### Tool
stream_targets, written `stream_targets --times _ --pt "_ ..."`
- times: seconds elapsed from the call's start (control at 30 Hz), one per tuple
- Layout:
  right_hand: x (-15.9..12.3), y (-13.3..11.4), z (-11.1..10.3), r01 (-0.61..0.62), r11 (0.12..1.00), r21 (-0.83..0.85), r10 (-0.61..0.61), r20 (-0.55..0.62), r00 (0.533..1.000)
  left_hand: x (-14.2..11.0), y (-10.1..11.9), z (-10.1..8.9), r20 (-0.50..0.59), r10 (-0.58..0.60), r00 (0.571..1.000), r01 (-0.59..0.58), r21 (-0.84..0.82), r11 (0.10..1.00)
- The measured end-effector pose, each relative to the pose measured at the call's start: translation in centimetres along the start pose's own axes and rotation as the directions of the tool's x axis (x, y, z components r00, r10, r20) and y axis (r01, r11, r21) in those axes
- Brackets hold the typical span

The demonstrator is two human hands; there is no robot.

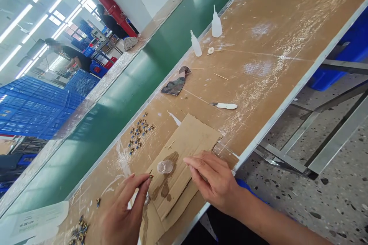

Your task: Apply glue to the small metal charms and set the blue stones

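Between the thumb and forefinger of my left hand (125,203) is a small metal part (151,176) with a thin pin, too small to name closely. My right hand (214,176) hovers over the cardboard sheet (198,130), thumb and forefinger pinched together; whatever they hold, if anything, does not show. Between the two hands a small clear glass jar (165,166) stands on the cardboard, with dark wet stains around it. Several small brass-and-blue parts (139,132) are laid out beyond the cardboard, and a pile of similar ones (79,231) lies at the lower left.
Two white squeeze bottles (196,45) stand farther along the table (276,34). A white-handled knife (227,105), a camouflage cloth (176,84) and toothpicks (221,77) lie nearer. A green belt (120,115) runs alongside. Other people (73,55) are in the background by blue crates (31,103).
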State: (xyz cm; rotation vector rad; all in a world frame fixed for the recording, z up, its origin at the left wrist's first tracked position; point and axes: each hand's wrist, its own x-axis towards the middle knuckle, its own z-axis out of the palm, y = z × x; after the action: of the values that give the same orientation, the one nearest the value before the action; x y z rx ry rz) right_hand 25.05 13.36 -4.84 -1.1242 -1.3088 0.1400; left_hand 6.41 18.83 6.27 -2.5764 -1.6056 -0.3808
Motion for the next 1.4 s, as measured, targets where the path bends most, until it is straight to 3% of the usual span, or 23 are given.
stream_targets --times 0.2,0.87,1.17,1.27,1.4 --pt "0.2 0.1 0.0 0.002 1.000 -0.002 -0.002 -0.010 1.000 1.2 1.4 0.3 0.013 0.148 0.989 -0.147 -0.054 0.988" --pt "0.5 0.1 -0.3 -0.028 1.000 0.003 0.028 -0.005 1.000 2.0 1.9 0.9 0.071 0.170 0.983 -0.168 -0.036 0.985" --pt "0.3 0.1 -0.2 -0.021 1.000 -0.008 0.020 -0.026 0.999 2.3 2.2 1.2 0.069 0.245 0.967 -0.244 -0.019 0.970" --pt "0.3 0.0 -0.3 -0.020 1.000 -0.019 0.019 -0.031 0.999 2.1 2.1 0.6 0.066 0.212 0.975 -0.212 -0.010 0.977" --pt "0.3 0.0 -0.3 -0.021 1.000 -0.017 0.021 -0.037 0.999 0.6 0.0 -1.4 0.096 0.027 0.995 -0.031 0.045 0.998"
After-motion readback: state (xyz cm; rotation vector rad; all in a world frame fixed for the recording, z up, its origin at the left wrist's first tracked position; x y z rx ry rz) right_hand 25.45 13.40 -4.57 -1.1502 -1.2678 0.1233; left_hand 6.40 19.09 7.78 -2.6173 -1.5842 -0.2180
